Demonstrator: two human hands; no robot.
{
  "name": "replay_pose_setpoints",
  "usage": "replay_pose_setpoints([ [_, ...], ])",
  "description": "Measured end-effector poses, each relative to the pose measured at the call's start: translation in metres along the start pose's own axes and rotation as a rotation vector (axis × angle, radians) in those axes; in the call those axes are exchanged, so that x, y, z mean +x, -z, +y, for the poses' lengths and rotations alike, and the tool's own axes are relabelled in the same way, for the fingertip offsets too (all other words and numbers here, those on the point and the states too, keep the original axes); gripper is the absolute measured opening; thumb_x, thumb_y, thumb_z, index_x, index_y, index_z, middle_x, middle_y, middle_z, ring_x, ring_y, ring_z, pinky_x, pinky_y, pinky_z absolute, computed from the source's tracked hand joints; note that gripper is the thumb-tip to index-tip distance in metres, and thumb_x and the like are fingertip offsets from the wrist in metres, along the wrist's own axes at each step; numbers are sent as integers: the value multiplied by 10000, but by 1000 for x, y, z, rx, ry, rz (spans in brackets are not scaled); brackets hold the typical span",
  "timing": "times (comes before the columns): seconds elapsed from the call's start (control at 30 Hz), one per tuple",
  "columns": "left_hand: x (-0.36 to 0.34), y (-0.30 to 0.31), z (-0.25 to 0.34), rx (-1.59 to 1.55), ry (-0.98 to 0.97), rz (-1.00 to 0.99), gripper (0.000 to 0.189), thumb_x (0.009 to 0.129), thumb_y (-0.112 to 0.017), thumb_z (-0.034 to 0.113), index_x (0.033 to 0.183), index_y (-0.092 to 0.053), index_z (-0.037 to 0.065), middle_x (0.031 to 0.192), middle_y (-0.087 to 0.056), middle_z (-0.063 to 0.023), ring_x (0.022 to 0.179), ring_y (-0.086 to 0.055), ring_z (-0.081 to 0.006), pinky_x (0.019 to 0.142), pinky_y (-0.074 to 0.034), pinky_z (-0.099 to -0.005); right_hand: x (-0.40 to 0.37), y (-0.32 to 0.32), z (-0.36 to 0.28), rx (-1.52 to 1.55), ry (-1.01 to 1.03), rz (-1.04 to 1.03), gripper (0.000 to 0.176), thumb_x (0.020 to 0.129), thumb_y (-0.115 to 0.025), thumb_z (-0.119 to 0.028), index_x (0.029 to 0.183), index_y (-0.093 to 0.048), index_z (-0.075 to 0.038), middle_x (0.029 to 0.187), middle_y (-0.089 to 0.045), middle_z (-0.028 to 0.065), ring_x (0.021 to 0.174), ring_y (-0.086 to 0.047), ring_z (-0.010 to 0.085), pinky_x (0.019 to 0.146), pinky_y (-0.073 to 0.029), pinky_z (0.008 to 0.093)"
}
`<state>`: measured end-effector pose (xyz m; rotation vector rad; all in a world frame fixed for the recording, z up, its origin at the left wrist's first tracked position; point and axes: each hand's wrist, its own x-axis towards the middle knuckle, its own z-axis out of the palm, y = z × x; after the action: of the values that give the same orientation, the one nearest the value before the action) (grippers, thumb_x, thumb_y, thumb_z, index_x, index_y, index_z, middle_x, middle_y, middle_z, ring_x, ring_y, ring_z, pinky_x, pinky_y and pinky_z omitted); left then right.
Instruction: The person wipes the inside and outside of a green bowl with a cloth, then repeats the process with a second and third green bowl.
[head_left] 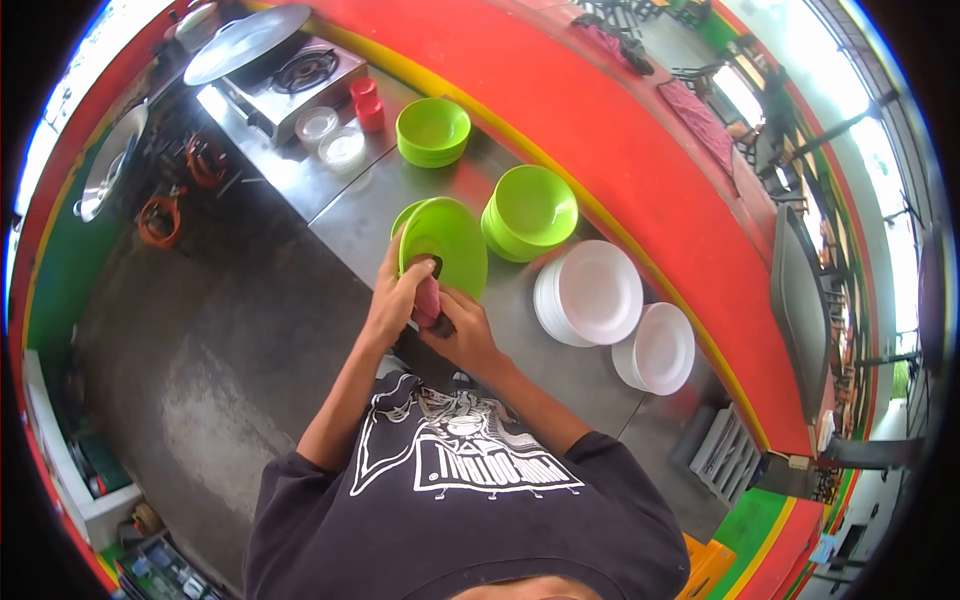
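A green bowl (462, 243), tilted on its side, is held in front of my chest over the edge of the metal counter. My left hand (396, 290) grips its rim, fingers wrapped round it. A pink and dark cloth (428, 303) is bunched between my hands, and my right hand (466, 330) is closed on it beside the bowl. Part of another green rim shows behind the held bowl. Stacked green bowls (537, 207) stand just beyond, with a second green stack (433, 130) farther back.
White bowls (598, 292) are stacked to the right, beside a second white stack (662, 350). Red cups (367, 104), clear containers (342, 148) and a gas stove (300, 80) stand at the back left. A red ledge (600, 130) borders the metal counter (355, 222). A grey rack (722, 455) is at the right.
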<state>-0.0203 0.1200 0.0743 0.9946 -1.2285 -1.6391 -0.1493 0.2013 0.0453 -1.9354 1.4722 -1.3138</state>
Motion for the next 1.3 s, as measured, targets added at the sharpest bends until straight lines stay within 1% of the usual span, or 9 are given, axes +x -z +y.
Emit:
replay_pose_setpoints([
  [0.07, -11, 2, -20, 10, -6, 25, 475, 965, -531, 124, 1426, -522, 8, 1215, -663, -119, 1116, -602, -185, 988, -458, -302, -25, -5, -3, 65, 17, -5, 518, 623, -855, -103, 1096, -656, -29, 1156, -674, 145, 1053, -655, 323, 904, -529, 449],
  [0.23, -56, 9, 3, 28, 61, -222, 432, 996, -529, 201, 1356, -568, -36, 1242, -664, -129, 1150, -611, -194, 1021, -459, -318, -84, 2, 1, 0, 214, 23, 482, 641, -852, -99, 1082, -672, -23, 1195, -674, 165, 1067, -660, 333, 915, -538, 432],
  [0.4, -89, -10, -17, 35, 19, -55, 497, 973, -580, 239, 1398, -539, -16, 1243, -651, -120, 1159, -604, -195, 1040, -444, -321, -114, 0, 20, 20, 169, 40, 505, 645, -866, -130, 1097, -676, -8, 1206, -678, 165, 1068, -663, 350, 907, -545, 439],
  [0.5, -108, -37, -45, -2, -108, 84, 468, 966, -565, 214, 1369, -550, -22, 1212, -656, -121, 1154, -602, -196, 1035, -437, -311, -117, 3, -2, 148, -45, 3, 525, 630, -872, -131, 1103, -676, -12, 1206, -683, 158, 1074, -663, 344, 907, -545, 437],
  [0.7, -95, 0, -44, 7, -2, -51, 422, 965, -524, 194, 1306, -583, -47, 1155, -681, -117, 1095, -624, -197, 983, -461, -314, -118, 13, -2, -21, 216, 7, 494, 656, -867, -129, 1104, -684, -29, 1119, -707, 132, 1026, -679, 320, 898, -548, 412],
  [0.8, -90, 5, -30, 31, 39, -70, 452, 963, -535, 194, 1353, -549, -35, 1223, -657, -118, 1138, -601, -190, 1009, -443, -313, -116, 11, 13, -106, 190, -15, 529, 649, -875, -136, 1132, -684, -34, 1127, -708, 130, 1027, -679, 314, 902, -549, 407],
  [1.0, -81, -6, -40, 32, -57, -12, 494, 966, -537, 178, 1420, -498, -13, 1295, -619, -117, 1194, -568, -181, 1044, -417, -314, -88, -5, -18, 169, -126, -12, 495, 647, -865, -117, 1101, -681, -41, 1035, -698, 118, 956, -676, 317, 831, -548, 424],
  [1.2, -67, 22, -31, -72, 44, -77, 472, 983, -528, 218, 1387, -531, -26, 1191, -663, -116, 1087, -622, -187, 977, -467, -306, -83, -5, -7, 6, 169, 19, 410, 659, -839, -123, 1023, -672, -36, 974, -680, 103, 870, -665, 322, 756, -540, 427],
  [1.3, -75, 21, -26, -67, 124, -59, 478, 985, -538, 240, 1382, -527, -26, 1222, -641, -117, 1132, -600, -186, 1012, -444, -311, -89, 0, 3, -24, 143, -71, 385, 656, -840, -139, 983, -666, -37, 931, -657, 95, 849, -654, 321, 745, -535, 426],
])
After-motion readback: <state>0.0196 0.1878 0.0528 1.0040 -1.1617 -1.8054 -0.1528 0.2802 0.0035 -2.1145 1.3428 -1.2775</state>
